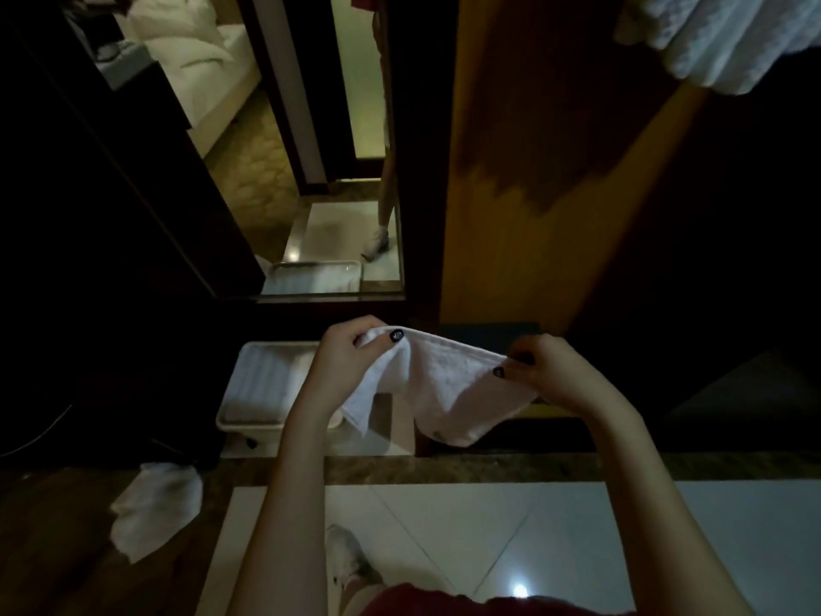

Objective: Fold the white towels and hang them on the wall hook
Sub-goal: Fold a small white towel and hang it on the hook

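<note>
White towel (444, 380), head view: held in the air mid-frame, over the floor, just right of a white tray (231, 420) with more white cloth in it. Left hand (346, 353) pinches the top left corner, thumb on the near face. Right hand (551, 371) pinches the top right corner, fingers (524, 349) curled over the edge. Both grasps are closed on the towel. The held top edge is the long axis: it runs left to right, dipping slightly to the right, with some slack sag in the middle. The body hangs down and appears already doubled. My read is the fold step is in progress. Next move likely needs the two corners brought together, edges kept aligned, then a lift to the hook. The hook itself isn't visible; a hanging white towel (728, 37) at far upper right suggests where it is. One loose towel (155, 504) lies on the floor, near left.
</note>
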Action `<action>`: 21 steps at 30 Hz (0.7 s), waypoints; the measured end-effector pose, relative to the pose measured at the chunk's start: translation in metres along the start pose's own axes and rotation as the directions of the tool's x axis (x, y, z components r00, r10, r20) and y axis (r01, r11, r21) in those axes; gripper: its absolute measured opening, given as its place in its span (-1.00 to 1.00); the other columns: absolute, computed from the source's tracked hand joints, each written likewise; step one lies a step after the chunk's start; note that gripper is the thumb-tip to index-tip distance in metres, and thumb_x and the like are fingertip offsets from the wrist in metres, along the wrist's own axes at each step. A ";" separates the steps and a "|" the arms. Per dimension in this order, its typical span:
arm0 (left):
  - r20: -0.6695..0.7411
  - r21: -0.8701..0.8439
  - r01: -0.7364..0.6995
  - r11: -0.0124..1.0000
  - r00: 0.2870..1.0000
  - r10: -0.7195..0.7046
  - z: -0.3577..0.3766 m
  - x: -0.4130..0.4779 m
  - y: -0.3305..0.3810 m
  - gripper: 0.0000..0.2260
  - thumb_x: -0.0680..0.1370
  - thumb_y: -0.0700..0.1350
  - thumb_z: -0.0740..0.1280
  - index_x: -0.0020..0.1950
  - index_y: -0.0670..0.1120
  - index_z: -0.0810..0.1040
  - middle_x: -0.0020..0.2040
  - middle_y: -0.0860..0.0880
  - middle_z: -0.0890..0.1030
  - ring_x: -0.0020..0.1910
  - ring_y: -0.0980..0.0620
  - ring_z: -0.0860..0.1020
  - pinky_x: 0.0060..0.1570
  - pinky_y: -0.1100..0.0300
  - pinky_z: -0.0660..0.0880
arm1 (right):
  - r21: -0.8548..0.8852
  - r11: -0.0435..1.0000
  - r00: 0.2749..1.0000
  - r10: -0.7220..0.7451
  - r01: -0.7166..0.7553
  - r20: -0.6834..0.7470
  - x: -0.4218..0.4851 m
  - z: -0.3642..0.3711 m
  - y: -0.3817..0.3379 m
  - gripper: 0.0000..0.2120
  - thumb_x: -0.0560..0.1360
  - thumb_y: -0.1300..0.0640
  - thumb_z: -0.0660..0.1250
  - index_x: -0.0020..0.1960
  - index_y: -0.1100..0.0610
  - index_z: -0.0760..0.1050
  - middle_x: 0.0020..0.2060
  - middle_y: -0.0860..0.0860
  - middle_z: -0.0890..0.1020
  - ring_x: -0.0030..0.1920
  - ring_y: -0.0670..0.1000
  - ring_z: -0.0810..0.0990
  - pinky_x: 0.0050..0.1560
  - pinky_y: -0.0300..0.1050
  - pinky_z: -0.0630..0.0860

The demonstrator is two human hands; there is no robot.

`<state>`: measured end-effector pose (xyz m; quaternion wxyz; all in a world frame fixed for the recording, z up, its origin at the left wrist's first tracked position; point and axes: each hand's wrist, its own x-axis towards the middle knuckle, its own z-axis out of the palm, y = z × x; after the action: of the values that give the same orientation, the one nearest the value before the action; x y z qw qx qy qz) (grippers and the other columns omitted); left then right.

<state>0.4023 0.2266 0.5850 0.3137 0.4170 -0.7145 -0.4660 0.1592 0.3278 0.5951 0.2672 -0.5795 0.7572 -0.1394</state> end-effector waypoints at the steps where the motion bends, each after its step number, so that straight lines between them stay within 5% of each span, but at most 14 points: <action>1: -0.006 0.008 -0.011 1.000 1.000 0.011 0.006 -0.005 0.004 -0.84 0.52 -0.17 0.40 -0.23 0.03 0.58 -0.28 0.04 0.58 -0.25 0.24 0.50 -0.21 0.36 0.39 | 0.004 1.000 0.998 -0.005 0.005 -0.058 -0.008 -0.003 0.009 -0.86 0.56 0.13 0.32 -0.17 0.13 0.46 -0.32 -0.01 0.51 -0.35 -0.11 0.44 -0.39 -0.18 0.32; 6: -0.013 0.108 0.000 0.994 1.000 0.002 0.042 -0.022 0.014 -0.76 0.48 -0.08 0.45 -0.36 -0.03 0.50 -0.42 0.04 0.44 -0.35 0.12 0.43 -0.27 0.17 0.33 | 0.118 0.991 0.918 -0.008 0.059 -0.397 -0.045 -0.013 0.047 -0.78 0.60 0.12 0.24 -0.21 0.10 0.31 -0.40 0.01 0.46 -0.40 0.01 0.46 -0.40 -0.05 0.33; 11: -0.069 0.128 0.079 0.989 0.995 -0.070 0.071 -0.038 0.026 -0.72 0.50 -0.09 0.44 -0.39 -0.09 0.50 -0.51 0.09 0.40 -0.47 0.18 0.35 -0.39 0.21 0.25 | 0.309 0.951 0.888 0.126 0.019 -0.443 -0.076 -0.019 0.063 -0.71 0.56 0.05 0.32 -0.31 -0.01 0.35 -0.43 -0.05 0.46 -0.42 -0.08 0.45 -0.43 -0.22 0.28; 15: -0.086 -0.064 0.216 0.974 0.971 -0.221 0.106 -0.050 0.053 -0.71 0.53 -0.12 0.40 -0.36 -0.14 0.43 -0.43 -0.08 0.37 -0.39 0.06 0.35 -0.33 0.19 0.22 | 0.513 0.859 0.914 0.217 -0.011 -0.344 -0.088 -0.026 0.073 -0.82 0.54 0.10 0.35 -0.22 0.11 0.54 -0.35 0.00 0.59 -0.34 -0.02 0.57 -0.36 -0.19 0.39; 21: 0.040 -0.474 0.307 0.826 0.944 -0.328 0.151 -0.054 0.094 -0.86 0.53 -0.20 0.39 -0.07 -0.28 0.53 -0.19 -0.27 0.54 -0.18 -0.15 0.54 -0.20 0.04 0.48 | 0.664 0.714 0.928 0.050 0.225 -0.369 -0.104 -0.032 0.049 -0.84 0.55 0.21 0.33 -0.12 0.04 0.65 -0.26 -0.13 0.68 -0.20 -0.21 0.62 -0.24 -0.36 0.49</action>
<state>0.2719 0.3559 0.6128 0.3393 0.4503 -0.4927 -0.6628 0.1214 0.4383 0.6211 0.3145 -0.4363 0.6558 -0.5298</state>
